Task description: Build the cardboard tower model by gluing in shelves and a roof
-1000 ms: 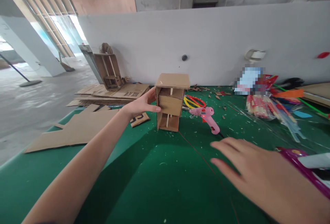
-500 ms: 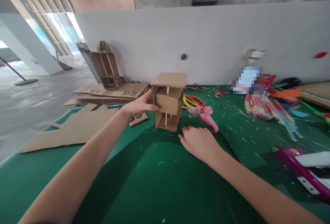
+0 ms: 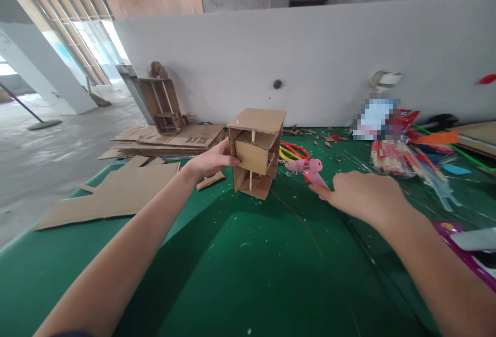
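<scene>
My left hand (image 3: 212,162) grips the left side of a small cardboard box structure (image 3: 259,121), its thumb against the front. The structure stands upright, with open compartments above and below a plain front panel and thin white sticks inside. My right hand (image 3: 366,197) is at the handle of a pink hot glue gun (image 3: 314,167), its thumb stretched out to the grip; the other fingers are partly hidden. A small red light shows on the gun, which rests on the green table just right of the structure. A thin reddish wire (image 3: 298,216) trails from the structure's base.
Cut cardboard (image 3: 116,189) and stacked sheets (image 3: 194,135) lie left, beside a taller cardboard model (image 3: 159,102). Yellow and red coils (image 3: 296,151) sit behind the gun. Bagged sticks (image 3: 391,158), clear glue sticks (image 3: 437,187) and a purple-and-white device (image 3: 449,228) are right.
My right hand has moved right, from the front of the cardboard structure to the glue gun's handle. The thin wire shows more fully. My left hand keeps its hold.
</scene>
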`<state>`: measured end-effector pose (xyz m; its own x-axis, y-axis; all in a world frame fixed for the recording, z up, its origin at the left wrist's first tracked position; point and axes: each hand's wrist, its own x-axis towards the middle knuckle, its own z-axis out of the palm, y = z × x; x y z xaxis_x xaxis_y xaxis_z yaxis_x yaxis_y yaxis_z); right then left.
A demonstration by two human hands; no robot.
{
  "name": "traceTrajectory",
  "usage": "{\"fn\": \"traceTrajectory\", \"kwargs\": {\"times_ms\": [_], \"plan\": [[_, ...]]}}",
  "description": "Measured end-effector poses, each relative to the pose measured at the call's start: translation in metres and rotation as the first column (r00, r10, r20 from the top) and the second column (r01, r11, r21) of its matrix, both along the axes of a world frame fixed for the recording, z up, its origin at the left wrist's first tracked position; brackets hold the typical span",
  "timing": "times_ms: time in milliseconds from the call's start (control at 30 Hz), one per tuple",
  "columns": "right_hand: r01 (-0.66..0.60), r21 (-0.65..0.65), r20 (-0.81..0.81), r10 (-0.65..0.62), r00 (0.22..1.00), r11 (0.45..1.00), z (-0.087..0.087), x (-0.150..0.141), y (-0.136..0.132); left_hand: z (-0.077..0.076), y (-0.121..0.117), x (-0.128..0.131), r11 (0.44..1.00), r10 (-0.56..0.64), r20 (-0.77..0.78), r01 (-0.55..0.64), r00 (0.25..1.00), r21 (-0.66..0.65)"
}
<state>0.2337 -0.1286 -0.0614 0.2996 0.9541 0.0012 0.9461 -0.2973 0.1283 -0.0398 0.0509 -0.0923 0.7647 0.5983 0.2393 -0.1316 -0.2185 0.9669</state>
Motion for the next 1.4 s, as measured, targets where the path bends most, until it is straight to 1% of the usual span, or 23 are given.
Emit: {"fn": "traceTrajectory", "kwargs": {"times_ms": [100, 167, 233, 300, 367, 433, 467, 500, 533, 567, 633, 667, 733, 767, 833, 933, 1033, 1167, 1267, 1400], "plan": [[0.038, -0.014, -0.08, -0.039, 0.996, 0.999, -0.013, 0.014, 0.016, 0.002, -0.002, 0.001, 1.0, -0.013, 0.005, 0.013, 1.0, 0.008], [0.011, -0.011, -0.149, -0.013, 0.989, 1.0, -0.024, 0.017, 0.027, 0.004, -0.005, 0.002, 1.0, -0.02, 0.015, 0.02, 1.0, 0.016], [-0.032, 0.009, -0.251, 0.033, 0.967, 0.999, -0.034, 0.018, 0.035, 0.005, -0.007, 0.003, 1.0, -0.023, 0.021, 0.022, 1.0, 0.021], [-0.056, 0.064, -0.361, 0.075, 0.929, 0.996, -0.042, 0.02, 0.041, 0.006, -0.008, 0.004, 0.999, -0.021, 0.028, 0.021, 0.999, 0.025], [-0.054, 0.157, -0.452, 0.121, 0.884, 0.986, -0.044, 0.024, 0.043, 0.006, -0.008, 0.005, 0.999, -0.022, 0.04, 0.021, 0.999, 0.028], [-0.037, 0.232, -0.578, 0.168, 0.799, 0.972, -0.037, 0.03, 0.038, 0.005, -0.007, 0.005, 0.999, -0.033, 0.052, 0.032, 0.998, 0.03], [-0.025, 0.245, -0.658, 0.185, 0.73, 0.969, -0.031, 0.034, 0.034, 0.004, -0.006, 0.005, 0.999, -0.041, 0.055, 0.039, 0.998, 0.032], [-0.026, 0.238, -0.752, 0.201, 0.628, 0.971, -0.023, 0.037, 0.029, 0.004, -0.005, 0.005, 0.998, -0.049, 0.056, 0.047, 0.997, 0.033], [-0.048, 0.231, -0.815, 0.22, 0.537, 0.972, -0.016, 0.04, 0.023, 0.003, -0.004, 0.004, 0.998, -0.058, 0.055, 0.056, 0.997, 0.035], [-0.093, 0.232, -0.842, 0.247, 0.48, 0.968, -0.009, 0.043, 0.017, 0.003, -0.004, 0.004, 0.997, -0.064, 0.052, 0.063, 0.997, 0.036], [-0.221, 0.229, -0.853, 0.304, 0.424, 0.948, -0.001, 0.044, 0.007, 0.002, -0.002, 0.003, 0.997, -0.075, 0.043, 0.073, 0.996, 0.035], [-0.291, 0.215, -0.851, 0.325, 0.413, 0.932, 0.0, 0.042, 0.004, 0.002, -0.002, 0.003, 0.996, -0.079, 0.042, 0.077, 0.996, 0.034], [-0.402, 0.165, -0.847, 0.338, 0.411, 0.901, -0.005, 0.034, 0.002, 0.003, -0.002, 0.003, 0.996, -0.083, 0.052, 0.081, 0.995, 0.038], [-0.435, 0.136, -0.843, 0.335, 0.422, 0.89, -0.009, 0.028, 0.003, 0.003, -0.002, 0.003, 0.996, -0.083, 0.057, 0.081, 0.995, 0.042], [-0.462, 0.096, -0.831, 0.327, 0.451, 0.882, -0.019, 0.013, 0.005, 0.003, -0.002, 0.003, 0.995, -0.08, 0.057, 0.077, 0.995, 0.056], [-0.436, 0.125, -0.807, 0.347, 0.477, 0.891, -0.032, -0.009, 0.008, 0.005, -0.003, 0.003, 0.994, -0.08, 0.046, 0.076, 0.996, 0.076], [-0.392, 0.166, -0.792, 0.359, 0.494, 0.905, -0.04, -0.02, 0.009, 0.006, -0.006, 0.004, 0.993, -0.081, 0.052, 0.076, 0.995, 0.088], [-0.366, 0.191, -0.778, 0.368, 0.51, 0.911, -0.049, -0.023, 0.012, 0.007, -0.007, 0.004, 0.993, -0.083, 0.056, 0.078, 0.995, 0.087], [-0.37, 0.187, -0.789, 0.364, 0.495, 0.91, -0.055, -0.025, 0.014, 0.005, -0.005, 0.004, 0.993, -0.087, 0.053, 0.083, 0.995, 0.083], [-0.36, 0.193, -0.786, 0.364, 0.501, 0.913, -0.058, -0.028, 0.016, 0.004, -0.004, 0.003, 0.993, -0.092, 0.049, 0.087, 0.995, 0.081]]}}
